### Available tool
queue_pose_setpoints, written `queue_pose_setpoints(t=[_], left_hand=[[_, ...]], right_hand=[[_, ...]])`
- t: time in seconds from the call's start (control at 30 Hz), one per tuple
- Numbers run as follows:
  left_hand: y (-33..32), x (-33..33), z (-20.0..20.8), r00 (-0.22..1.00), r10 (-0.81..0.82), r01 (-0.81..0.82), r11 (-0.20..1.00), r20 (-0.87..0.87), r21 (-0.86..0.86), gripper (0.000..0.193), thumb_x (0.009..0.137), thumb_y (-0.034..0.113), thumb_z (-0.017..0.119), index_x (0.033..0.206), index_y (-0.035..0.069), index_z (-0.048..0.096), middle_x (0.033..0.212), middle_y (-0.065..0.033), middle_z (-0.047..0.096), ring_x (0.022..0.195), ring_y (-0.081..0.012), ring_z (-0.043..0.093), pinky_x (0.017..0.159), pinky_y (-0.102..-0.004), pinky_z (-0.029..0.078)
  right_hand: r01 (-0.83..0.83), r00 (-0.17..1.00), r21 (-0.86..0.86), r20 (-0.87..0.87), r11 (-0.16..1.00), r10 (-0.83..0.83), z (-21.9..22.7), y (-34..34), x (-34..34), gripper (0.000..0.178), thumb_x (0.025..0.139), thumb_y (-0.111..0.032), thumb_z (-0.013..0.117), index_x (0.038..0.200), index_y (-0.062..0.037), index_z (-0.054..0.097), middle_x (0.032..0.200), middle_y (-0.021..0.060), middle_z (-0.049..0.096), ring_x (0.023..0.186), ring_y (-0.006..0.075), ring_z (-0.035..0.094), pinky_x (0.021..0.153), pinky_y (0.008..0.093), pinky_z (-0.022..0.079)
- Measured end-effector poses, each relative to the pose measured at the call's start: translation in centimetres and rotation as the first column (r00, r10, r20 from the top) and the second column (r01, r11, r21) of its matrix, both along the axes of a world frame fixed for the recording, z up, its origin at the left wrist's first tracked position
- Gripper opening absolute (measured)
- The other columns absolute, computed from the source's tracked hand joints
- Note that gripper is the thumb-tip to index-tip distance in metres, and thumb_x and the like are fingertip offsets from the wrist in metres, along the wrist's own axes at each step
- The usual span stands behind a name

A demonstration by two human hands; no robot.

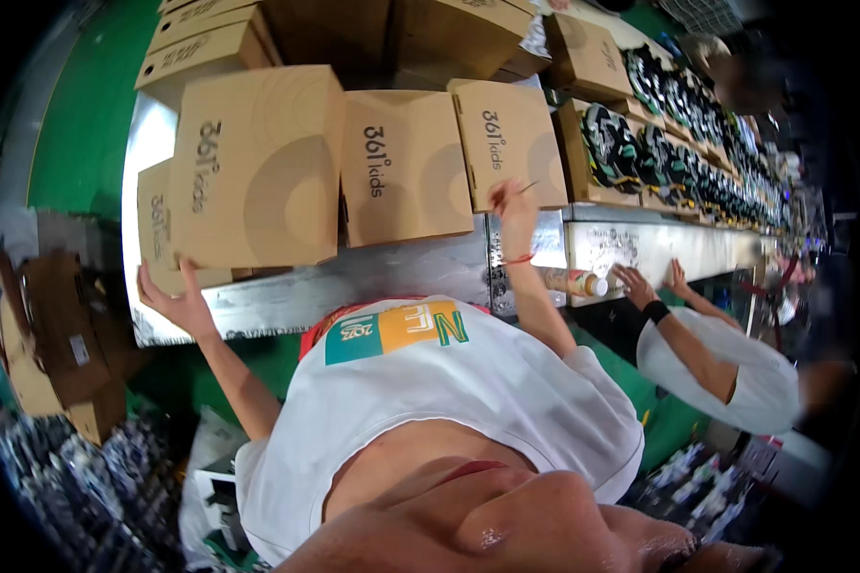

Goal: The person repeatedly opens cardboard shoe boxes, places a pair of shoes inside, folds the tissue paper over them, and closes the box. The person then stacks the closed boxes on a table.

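Note:
Closed brown cardboard shoe boxes stand in a row on the metal table: a large shoe box point(258, 172) at the left, a middle shoe box point(411, 162) and a right shoe box point(511, 134). Partly beneath the large one, a lower shoe box point(153, 224) sticks out to the left. My left hand point(174, 304) has its fingers spread and touches the near edges of the large and lower boxes. Over the near edge of the right box, my right hand point(513, 205) pinches a thin dark stick point(529, 186), too small to identify exactly.
More boxes point(201, 57) stand behind the row. Open boxes with dark sneakers point(612, 148) line the conveyor at right. A bottle point(573, 282) lies by my right forearm. A co-worker's hands point(635, 286) are farther right. Flattened cardboard point(57, 325) sits at left.

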State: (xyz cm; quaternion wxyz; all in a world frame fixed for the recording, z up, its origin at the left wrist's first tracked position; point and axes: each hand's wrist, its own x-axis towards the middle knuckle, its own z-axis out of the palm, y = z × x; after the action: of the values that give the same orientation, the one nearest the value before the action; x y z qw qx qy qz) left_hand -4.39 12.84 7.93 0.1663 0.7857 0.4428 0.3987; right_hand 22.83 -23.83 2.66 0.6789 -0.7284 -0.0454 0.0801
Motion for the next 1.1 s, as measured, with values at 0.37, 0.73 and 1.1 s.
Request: queue_pose_setpoints(t=[0.37,0.73,1.1], left_hand=[[8.4,-1.2,-11.8,0.756,0.152,0.55,0.38,0.636,-0.744,0.052,0.091,0.042,0.039,0.128,0.005,0.039,0.128,-0.0076,0.044,0.118,-0.0198,0.042,0.097,-0.0372,0.034],[7.9,-0.3,-13.4,0.648,0.345,0.593,0.331,0.679,-0.734,0.049,0.092,0.036,0.037,0.131,0.007,0.036,0.133,-0.0092,0.04,0.12,-0.0247,0.04,0.099,-0.0383,0.035],[11.0,-3.0,-17.0,0.771,0.196,0.45,0.507,0.606,-0.735,0.049,0.093,0.03,0.037,0.132,0.001,0.033,0.134,-0.0131,0.038,0.123,-0.0253,0.037,0.102,-0.037,0.031]], right_hand=[[0.574,0.634,0.199,-0.722,0.794,-0.277,-13.9,-4.7,2.4,0.032,0.074,-0.033,0.071,0.091,-0.0119,0.054,0.068,-0.0009,0.052,0.045,0.0052,0.039,0.038,0.018,0.029],[0.628,0.739,0.555,-0.645,0.545,-0.195,-16.9,-7.1,9.0,0.034,0.069,-0.017,0.072,0.099,-0.0114,0.058,0.091,0.0037,0.062,0.077,0.0187,0.061,0.062,0.0276,0.049],[0.754,0.564,0.251,-0.721,0.607,-0.402,-19.5,-15.0,14.1,0.041,0.074,-0.047,0.067,0.088,-0.0109,0.054,0.068,0.0017,0.051,0.04,0.0101,0.035,0.036,0.0226,0.029]])
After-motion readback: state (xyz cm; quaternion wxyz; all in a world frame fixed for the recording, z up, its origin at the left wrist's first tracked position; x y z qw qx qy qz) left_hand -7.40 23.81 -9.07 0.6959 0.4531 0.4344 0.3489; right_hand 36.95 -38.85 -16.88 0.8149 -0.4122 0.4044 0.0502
